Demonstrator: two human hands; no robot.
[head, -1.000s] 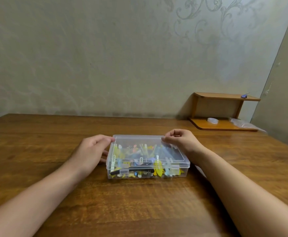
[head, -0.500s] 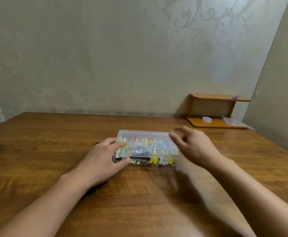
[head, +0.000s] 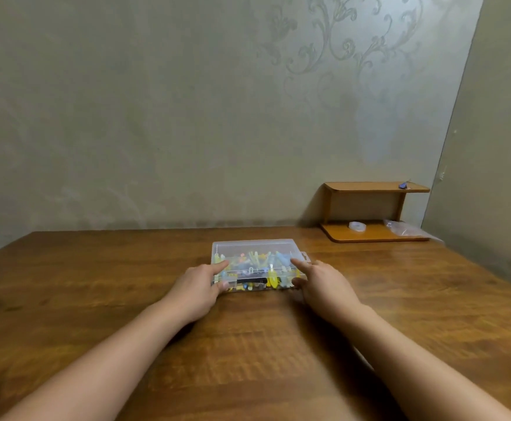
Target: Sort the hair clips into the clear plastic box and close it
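Observation:
The clear plastic box lies on the wooden table with its lid down. Several coloured hair clips show through the plastic: yellow, blue, green and a black one. My left hand pinches the near left corner, index finger on the lid and thumb against the front wall. My right hand pinches the near right corner the same way. A small tab sticks out at the box's right side.
A small wooden shelf stands at the back right against the wall. A blue clip lies on its top, with a tape roll and a plastic bag below.
The box has slid away from me toward the middle of the table. Both hands shifted from the far edges of the lid to its near corners. The camera has tilted up.

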